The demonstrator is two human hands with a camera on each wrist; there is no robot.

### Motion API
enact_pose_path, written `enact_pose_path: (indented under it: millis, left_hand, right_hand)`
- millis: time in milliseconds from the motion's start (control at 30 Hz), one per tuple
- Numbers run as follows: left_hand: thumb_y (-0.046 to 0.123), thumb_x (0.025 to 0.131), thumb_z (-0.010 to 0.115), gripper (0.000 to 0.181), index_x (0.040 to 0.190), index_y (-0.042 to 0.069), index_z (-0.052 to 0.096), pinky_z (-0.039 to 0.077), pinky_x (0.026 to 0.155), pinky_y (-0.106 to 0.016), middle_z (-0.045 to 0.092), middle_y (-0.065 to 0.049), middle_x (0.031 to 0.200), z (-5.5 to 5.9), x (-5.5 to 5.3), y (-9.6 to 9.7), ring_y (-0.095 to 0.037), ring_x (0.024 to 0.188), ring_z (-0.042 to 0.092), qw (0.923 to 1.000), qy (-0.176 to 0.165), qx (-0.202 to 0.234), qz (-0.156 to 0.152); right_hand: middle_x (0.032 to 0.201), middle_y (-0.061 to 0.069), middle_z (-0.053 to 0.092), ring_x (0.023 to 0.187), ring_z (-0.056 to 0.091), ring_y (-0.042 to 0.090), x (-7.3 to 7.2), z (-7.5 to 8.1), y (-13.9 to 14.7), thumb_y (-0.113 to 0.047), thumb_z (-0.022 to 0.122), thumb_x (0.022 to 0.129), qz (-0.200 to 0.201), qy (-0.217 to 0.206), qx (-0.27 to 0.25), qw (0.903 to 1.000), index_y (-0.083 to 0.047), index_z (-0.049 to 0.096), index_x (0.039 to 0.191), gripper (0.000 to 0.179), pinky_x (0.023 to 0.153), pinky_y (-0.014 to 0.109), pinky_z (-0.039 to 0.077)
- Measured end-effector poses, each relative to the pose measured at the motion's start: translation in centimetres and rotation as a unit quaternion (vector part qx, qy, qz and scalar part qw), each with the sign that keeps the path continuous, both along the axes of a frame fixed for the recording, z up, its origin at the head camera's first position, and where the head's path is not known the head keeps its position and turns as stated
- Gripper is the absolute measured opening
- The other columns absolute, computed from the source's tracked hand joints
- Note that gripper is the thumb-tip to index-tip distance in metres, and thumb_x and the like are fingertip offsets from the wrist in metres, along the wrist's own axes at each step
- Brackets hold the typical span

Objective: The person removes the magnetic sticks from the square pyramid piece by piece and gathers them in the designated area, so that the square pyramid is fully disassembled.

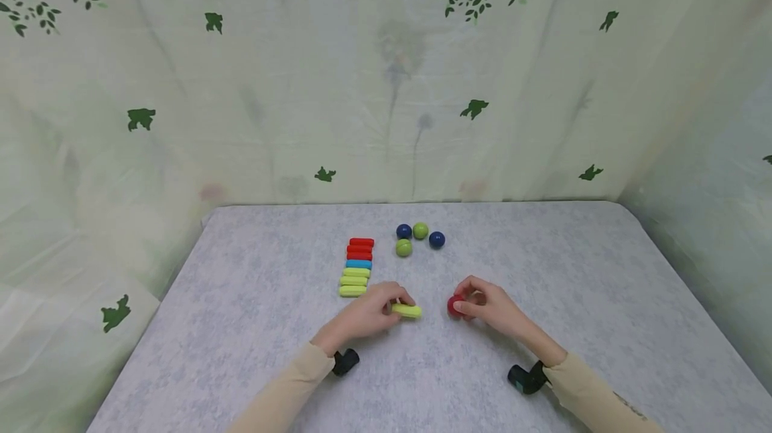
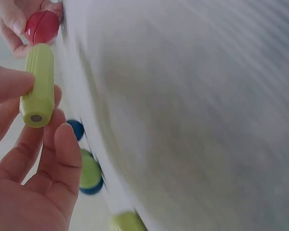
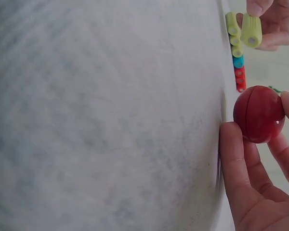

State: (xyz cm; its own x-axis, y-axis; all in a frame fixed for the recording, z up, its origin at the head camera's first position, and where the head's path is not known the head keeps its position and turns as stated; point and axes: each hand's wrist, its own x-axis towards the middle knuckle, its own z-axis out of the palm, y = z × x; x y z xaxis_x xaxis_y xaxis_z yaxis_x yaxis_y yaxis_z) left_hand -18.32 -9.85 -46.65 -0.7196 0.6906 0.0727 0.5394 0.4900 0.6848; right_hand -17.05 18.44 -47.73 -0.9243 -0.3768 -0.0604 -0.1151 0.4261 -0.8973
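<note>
My left hand (image 1: 376, 309) pinches a yellow-green ribbed stick (image 1: 407, 312) between thumb and fingers. In the left wrist view a small grey disc shows at the near end of that stick (image 2: 37, 89). My right hand (image 1: 491, 309) holds a red ball (image 1: 455, 306), with the thumb on one side and the fingers on the other. A seam line runs round the ball (image 3: 258, 114) in the right wrist view. The two hands face each other low over the table, with a short gap between stick and ball in the head view.
Left of centre lies a column of sticks: red ones (image 1: 360, 249) at the far end, one blue (image 1: 358, 264), then yellow-green ones (image 1: 354, 281). Behind the hands rest two green balls (image 1: 403, 247) and two dark blue balls (image 1: 437, 240). A leaf-patterned curtain (image 1: 362, 84) borders the table (image 1: 241, 272).
</note>
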Motion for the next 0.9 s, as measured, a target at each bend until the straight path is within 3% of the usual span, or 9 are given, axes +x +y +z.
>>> enact_pose_path:
  millis: [233,467,667,900]
  left_hand:
    - [-0.001,0.086,0.062,0.025,0.105,0.015,0.065,0.046,0.075,-0.028,0.061,0.008,0.103,0.1,0.0,-3.5,-0.012,0.087,0.051,0.9979,0.020,0.027,0.056]
    - [-0.003,0.084,0.064,0.025,0.101,0.015,0.065,0.047,0.079,-0.031,0.059,0.007,0.101,0.2,0.1,-6.3,-0.013,0.089,0.053,0.9938,0.052,0.004,0.099]
    - [-0.005,0.082,0.065,0.025,0.099,0.013,0.066,0.048,0.080,-0.033,0.055,0.006,0.098,0.2,0.2,-7.3,-0.013,0.088,0.053,0.9895,0.063,-0.031,0.126]
    - [-0.005,0.082,0.066,0.025,0.100,0.012,0.067,0.047,0.078,-0.032,0.050,0.004,0.093,0.1,0.3,-7.5,-0.013,0.086,0.049,0.9861,0.085,-0.066,0.127]
  right_hand:
    - [0.091,0.005,0.062,0.075,0.061,0.021,-0.7,0.1,-0.5,-0.020,0.067,0.090,-0.011,0.003,-0.002,0.9999,-0.007,0.059,0.103,0.020,0.063,0.031,0.049]
    - [0.095,0.004,0.062,0.081,0.059,0.019,-1.6,1.1,-1.5,-0.016,0.067,0.090,-0.038,0.016,0.012,0.9991,-0.007,0.060,0.104,0.018,0.067,0.031,0.048]
    - [0.099,0.003,0.063,0.084,0.060,0.019,-3.3,0.8,-2.1,-0.016,0.068,0.089,-0.061,0.030,0.034,0.9971,-0.010,0.060,0.103,0.017,0.070,0.031,0.048]
    - [0.099,0.008,0.061,0.074,0.060,0.020,-5.4,0.6,-3.1,-0.015,0.069,0.089,-0.086,0.034,0.042,0.9948,-0.007,0.059,0.105,0.021,0.064,0.030,0.052]
